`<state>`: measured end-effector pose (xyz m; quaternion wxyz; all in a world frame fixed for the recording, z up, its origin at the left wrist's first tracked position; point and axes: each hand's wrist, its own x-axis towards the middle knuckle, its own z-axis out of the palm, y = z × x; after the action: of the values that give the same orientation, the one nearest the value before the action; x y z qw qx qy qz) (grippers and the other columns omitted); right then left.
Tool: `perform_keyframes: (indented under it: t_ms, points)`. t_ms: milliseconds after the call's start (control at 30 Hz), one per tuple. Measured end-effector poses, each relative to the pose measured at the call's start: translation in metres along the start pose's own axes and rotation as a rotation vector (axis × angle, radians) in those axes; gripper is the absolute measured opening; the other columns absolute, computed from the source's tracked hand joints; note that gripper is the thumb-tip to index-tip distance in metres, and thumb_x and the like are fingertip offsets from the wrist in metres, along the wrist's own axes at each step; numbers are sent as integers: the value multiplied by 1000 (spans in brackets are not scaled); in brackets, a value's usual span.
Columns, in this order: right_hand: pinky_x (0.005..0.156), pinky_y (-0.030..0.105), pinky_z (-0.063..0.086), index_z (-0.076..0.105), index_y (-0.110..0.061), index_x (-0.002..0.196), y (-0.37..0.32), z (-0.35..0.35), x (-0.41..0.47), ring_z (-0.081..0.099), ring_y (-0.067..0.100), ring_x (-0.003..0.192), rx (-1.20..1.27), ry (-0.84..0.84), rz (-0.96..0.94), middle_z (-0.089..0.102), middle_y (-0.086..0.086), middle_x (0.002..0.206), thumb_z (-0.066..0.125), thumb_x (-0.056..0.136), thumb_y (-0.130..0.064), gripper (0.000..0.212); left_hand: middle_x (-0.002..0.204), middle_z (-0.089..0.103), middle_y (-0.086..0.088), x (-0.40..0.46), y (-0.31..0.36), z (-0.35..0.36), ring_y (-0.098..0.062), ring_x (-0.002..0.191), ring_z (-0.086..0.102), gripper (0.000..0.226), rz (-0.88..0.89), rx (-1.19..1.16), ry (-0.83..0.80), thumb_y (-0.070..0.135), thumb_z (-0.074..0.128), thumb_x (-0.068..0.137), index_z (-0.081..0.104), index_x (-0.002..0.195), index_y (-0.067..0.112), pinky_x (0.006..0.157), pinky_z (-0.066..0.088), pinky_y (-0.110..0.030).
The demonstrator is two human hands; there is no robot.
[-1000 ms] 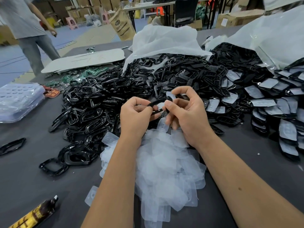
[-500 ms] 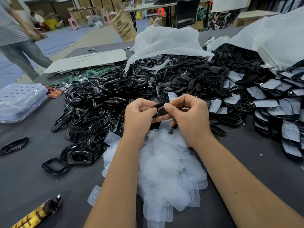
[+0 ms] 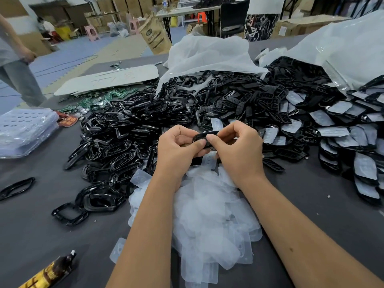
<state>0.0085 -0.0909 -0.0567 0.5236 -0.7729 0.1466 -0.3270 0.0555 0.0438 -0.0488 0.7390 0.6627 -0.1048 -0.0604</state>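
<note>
Starting up close, a yellow-and-black tube (image 3: 47,273) lies at the front left of the dark grey desk (image 3: 31,235), and a heap of translucent white plastic film pieces (image 3: 207,215) sits right under the forearms. Just past that heap, the left hand (image 3: 176,148) and right hand (image 3: 239,150) meet on one small glossy black plastic shell (image 3: 204,136), held a bit above the desk. Each hand's grip is pinched onto it, with thumbs on the near side and curled fingers over the top, left on its left end and right on its right end. Behind the hands sprawls a big pile of glossy black plastic frames (image 3: 124,132), with black parts covered in pale film (image 3: 342,129) off to the right. Further back, a crumpled white plastic bag (image 3: 207,55) lies on the pile's far side. A brown paper sack (image 3: 154,38) stands on the floor beyond the desk.
</note>
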Motion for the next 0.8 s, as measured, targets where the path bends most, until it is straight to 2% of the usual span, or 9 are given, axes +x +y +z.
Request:
perform_keyframes:
  t_ms: [100, 200, 333, 367, 467, 600, 800]
  points:
    - [66, 15, 48, 65, -12, 90, -2, -2, 0, 63, 5, 70, 22, -15, 23, 67, -5, 78, 86, 83, -29, 28, 60, 66, 3, 0, 1, -2, -23, 67, 76, 16, -7, -59, -11, -13, 73, 86, 63, 93, -2, 66, 61, -24]
    - [61, 30, 55, 66, -13, 90, -1, -2, 1, 71, 17, 63, 35, -74, 35, 71, 2, 77, 84, 86, -29, 25, 58, 64, 6, 0, 0, -2, -21, 67, 75, 18, 10, -68, -28, -13, 72, 87, 63, 91, 2, 67, 60, -23]
    - [67, 49, 61, 65, -14, 86, 3, -1, 3, 72, 30, 67, 66, -72, 57, 71, 7, 75, 86, 85, -27, 25, 72, 73, -9, 0, 1, -2, -22, 66, 74, 18, -6, -86, -34, -12, 72, 87, 66, 89, 5, 64, 58, -22]
    - [66, 49, 61, 65, -14, 85, 4, -2, 3, 73, 30, 67, 83, -78, 67, 71, 8, 75, 86, 85, -27, 24, 74, 73, -11, 0, 1, -2, -22, 65, 74, 19, -10, -93, -31, -12, 72, 87, 66, 88, 5, 62, 58, -21]
    - [56, 36, 56, 63, -12, 87, 6, -2, 4, 72, 26, 61, 183, -136, 72, 72, 8, 75, 83, 88, -21, 22, 73, 73, -11, -1, 1, -2, -21, 63, 74, 20, -9, -105, -22, -12, 73, 86, 66, 88, 6, 58, 55, -20]
    - [49, 28, 50, 64, -11, 89, 7, -3, 5, 75, 33, 69, 308, -233, 77, 74, 13, 79, 79, 90, -11, 15, 72, 74, -7, -1, 2, -2, -18, 61, 73, 18, -3, -90, -24, -10, 73, 86, 66, 91, 6, 53, 51, -18]
    - [57, 42, 62, 66, -11, 86, 9, -1, 2, 74, 26, 63, 228, -170, 23, 74, 8, 73, 80, 87, -8, 15, 70, 73, -6, -3, 2, 0, -18, 58, 72, 22, 23, -45, -25, -11, 74, 85, 64, 83, 8, 51, 51, -17]
